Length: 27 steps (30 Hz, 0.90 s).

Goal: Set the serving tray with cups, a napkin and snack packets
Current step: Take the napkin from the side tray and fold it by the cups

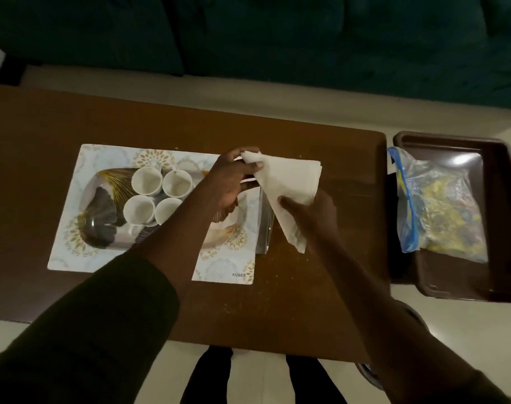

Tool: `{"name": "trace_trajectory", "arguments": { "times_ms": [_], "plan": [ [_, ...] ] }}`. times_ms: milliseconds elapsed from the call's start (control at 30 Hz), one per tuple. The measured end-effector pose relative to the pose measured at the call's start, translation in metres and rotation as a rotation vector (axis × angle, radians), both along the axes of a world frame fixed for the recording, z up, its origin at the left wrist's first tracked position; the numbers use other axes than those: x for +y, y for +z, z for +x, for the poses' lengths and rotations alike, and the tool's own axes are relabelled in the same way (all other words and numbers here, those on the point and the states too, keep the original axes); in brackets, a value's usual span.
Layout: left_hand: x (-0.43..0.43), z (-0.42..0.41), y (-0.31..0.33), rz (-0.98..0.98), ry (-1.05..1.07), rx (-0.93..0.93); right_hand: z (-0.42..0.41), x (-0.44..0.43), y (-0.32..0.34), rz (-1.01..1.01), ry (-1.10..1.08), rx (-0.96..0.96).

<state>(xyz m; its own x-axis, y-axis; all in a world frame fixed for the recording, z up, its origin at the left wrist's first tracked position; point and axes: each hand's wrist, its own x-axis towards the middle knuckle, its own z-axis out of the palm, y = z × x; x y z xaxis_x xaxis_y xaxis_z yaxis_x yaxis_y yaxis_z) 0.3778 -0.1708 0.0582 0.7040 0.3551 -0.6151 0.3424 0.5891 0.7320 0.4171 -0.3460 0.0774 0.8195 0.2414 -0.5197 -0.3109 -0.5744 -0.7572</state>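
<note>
A white paper napkin [286, 185] is held up over the brown table [73, 118], folded into a triangle. My left hand [234, 179] pinches its upper left corner. My right hand [312, 211] grips its lower edge. Left of the hands, a patterned oval serving tray [99, 220] with gold and dark markings rests on a pale floral placemat [225, 266]. Several white cups [146, 180] stand upright in a cluster on the tray. A clear zip bag of snack packets [441, 205] lies in a brown plastic bin [499, 176] at the right.
A shiny flat packet [264, 225] lies on the table beside the placemat, under the napkin. The brown bin stands off the table's right end. A dark green sofa [306, 33] runs along the far side. Crumbs dot the tabletop near its front edge.
</note>
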Motion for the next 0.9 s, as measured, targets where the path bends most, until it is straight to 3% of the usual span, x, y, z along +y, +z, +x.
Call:
{"name": "trace_trajectory", "arguments": {
  "times_ms": [300, 567, 900],
  "plan": [
    [0.004, 0.015, -0.010, 0.114, -0.230, 0.043, -0.044, 0.008, -0.010, -0.032, -0.002, -0.436],
    [-0.004, 0.025, -0.023, 0.547, -0.518, 0.137, -0.062, 0.015, -0.028, -0.053, 0.037, -0.444],
    [-0.001, 0.016, -0.024, 0.586, -0.454, 0.094, -0.067, 0.020, -0.021, -0.029, 0.077, -0.505]
  ]
}}
